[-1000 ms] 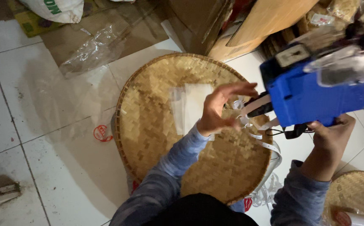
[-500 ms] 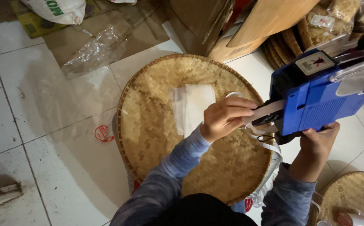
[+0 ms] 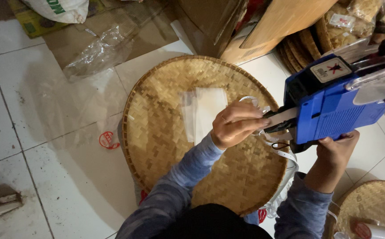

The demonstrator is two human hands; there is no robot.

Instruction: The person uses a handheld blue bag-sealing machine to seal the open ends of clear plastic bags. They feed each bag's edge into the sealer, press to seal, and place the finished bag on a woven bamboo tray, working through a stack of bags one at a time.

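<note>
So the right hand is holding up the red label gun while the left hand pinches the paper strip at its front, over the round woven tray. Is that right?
Not quite: the label gun is blue, not red, as the head view shows. The rest stands: the right hand holds it up from below, and the left hand pinches the paper strip at its front, over the round woven tray.
</note>
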